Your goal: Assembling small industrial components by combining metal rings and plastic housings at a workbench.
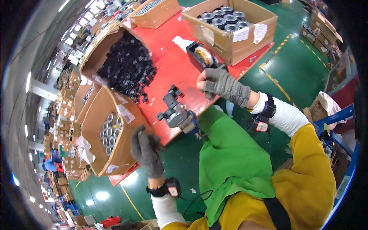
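My left hand (pixel 147 151), in a dark grey glove, is closed beside a cardboard box of metal-rimmed round parts (pixel 109 132). Anything inside its curled fingers is hidden. My right hand (pixel 226 85), in a grey fingerless glove, hovers over the table's near edge with thumb and fingers pressed together; what they pinch, if anything, cannot be made out. Between the hands, a grey metal fixture (pixel 178 117) sits at the table edge, with black plastic pieces (pixel 170 101) on or against it. Just beyond my right hand lies a black tape dispenser (pixel 201 55) with a yellowish roll.
On the red table (pixel 165 50), a tipped carton spills small black clips (pixel 128 63). A cardboard box of black and silver cylinders (pixel 230 30) stands at the far right. A green apron (pixel 234 149) covers my lap. Blue metal framing (pixel 333 115) rises at right.
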Demonstrator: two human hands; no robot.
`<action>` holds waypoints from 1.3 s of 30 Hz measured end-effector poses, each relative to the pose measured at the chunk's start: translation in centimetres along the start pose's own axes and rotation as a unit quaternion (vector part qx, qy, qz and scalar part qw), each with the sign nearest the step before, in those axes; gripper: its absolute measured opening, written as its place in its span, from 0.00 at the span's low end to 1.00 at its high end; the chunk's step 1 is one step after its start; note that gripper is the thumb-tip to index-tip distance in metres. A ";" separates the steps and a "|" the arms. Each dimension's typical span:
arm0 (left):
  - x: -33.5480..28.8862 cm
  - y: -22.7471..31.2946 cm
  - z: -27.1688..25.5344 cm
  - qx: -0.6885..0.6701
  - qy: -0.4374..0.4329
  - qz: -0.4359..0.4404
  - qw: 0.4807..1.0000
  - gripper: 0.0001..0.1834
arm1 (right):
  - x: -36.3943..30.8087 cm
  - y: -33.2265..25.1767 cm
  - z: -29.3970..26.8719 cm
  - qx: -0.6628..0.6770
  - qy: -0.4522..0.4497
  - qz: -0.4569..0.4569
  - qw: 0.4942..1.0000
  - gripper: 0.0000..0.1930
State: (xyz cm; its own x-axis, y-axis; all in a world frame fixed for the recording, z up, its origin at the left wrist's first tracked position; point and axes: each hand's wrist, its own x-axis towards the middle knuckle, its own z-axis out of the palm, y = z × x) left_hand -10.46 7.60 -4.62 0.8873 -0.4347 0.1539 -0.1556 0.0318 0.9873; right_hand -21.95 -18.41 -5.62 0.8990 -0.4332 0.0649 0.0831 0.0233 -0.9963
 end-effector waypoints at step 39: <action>5.6 -8.8 27.0 -0.297 -0.229 -0.402 0.835 0.38 | -15.8 4.7 -8.8 -0.027 0.122 0.058 0.990 0.08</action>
State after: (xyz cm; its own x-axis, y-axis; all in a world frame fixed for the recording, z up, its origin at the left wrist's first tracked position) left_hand -15.81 -19.39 -13.54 0.3199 -0.8253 -0.4653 0.7749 -0.0546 0.6297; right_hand -39.56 -19.43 -11.86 0.7696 -0.6356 -0.0603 -0.0441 0.0412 -0.9982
